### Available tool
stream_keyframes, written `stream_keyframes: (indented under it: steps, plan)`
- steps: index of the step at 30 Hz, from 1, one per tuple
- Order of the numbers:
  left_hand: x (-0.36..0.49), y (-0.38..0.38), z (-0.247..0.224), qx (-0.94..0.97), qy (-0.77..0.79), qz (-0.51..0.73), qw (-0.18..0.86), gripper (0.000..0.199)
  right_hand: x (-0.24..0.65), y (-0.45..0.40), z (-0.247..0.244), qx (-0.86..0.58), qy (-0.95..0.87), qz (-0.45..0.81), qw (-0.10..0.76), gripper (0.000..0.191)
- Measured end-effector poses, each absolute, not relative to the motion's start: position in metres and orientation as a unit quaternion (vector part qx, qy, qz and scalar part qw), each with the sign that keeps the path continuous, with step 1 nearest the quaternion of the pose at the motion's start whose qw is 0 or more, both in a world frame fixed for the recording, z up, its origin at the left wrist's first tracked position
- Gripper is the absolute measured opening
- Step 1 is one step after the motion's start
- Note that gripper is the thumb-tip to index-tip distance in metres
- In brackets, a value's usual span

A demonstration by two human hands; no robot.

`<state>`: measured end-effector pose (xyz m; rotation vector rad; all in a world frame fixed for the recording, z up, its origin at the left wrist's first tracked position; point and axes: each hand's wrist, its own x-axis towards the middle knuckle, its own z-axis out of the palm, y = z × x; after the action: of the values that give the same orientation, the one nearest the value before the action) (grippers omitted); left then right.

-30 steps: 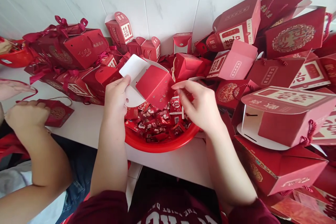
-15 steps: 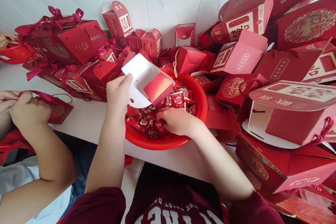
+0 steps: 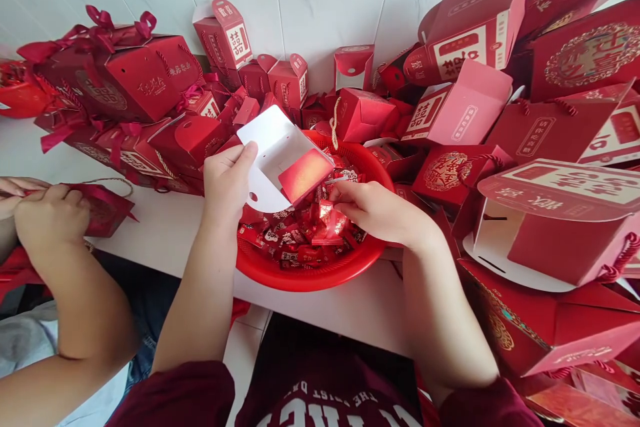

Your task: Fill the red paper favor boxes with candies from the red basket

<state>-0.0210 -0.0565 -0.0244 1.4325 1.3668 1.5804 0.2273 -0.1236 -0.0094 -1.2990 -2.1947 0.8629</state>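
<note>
Now, left hand [image 3: 227, 180] tight on the open box [image 3: 285, 155], right hand [image 3: 374, 210] in narrow pinch on red candy [image 3: 325, 212].

Left grip [image 3: 227, 180] with thumb [image 3: 248, 155] uppermost, right grip [image 3: 367, 208] palm down, fingers [image 3: 350, 193] bent inward.

The white table [image 3: 350, 310] carries a red basin [image 3: 310, 284] near its front edge — ribboned boxes [image 3: 155, 93] piled left, more red boxes [image 3: 555, 250] heaped right.

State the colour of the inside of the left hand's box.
White inside the box, shown in the head view.
</note>
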Motion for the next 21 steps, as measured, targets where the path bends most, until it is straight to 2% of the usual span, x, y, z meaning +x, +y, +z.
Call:
stream_keyframes:
  steps: [4, 12, 16, 21]
  plan:
    - [-0.021, -0.056, -0.025, 0.546, 0.516, 0.592, 0.291, 0.037, 0.231, -0.124, -0.009, -0.464, -0.786, 0.314, 0.262, 0.017]
    - [-0.021, -0.057, -0.026, 0.548, 0.493, 0.609, 0.294, 0.038, 0.238, -0.128, -0.005, -0.543, -0.761, 0.235, 0.267, 0.017]
    - [-0.021, -0.057, -0.026, 0.55, 0.481, 0.612, 0.302, 0.036, 0.238, -0.129, -0.004, -0.532, -0.766, 0.229, 0.278, 0.019]
    - [-0.021, -0.057, -0.025, 0.533, 0.485, 0.621, 0.31, 0.033, 0.225, -0.129, -0.004, -0.676, -0.695, 0.039, 0.242, 0.02]
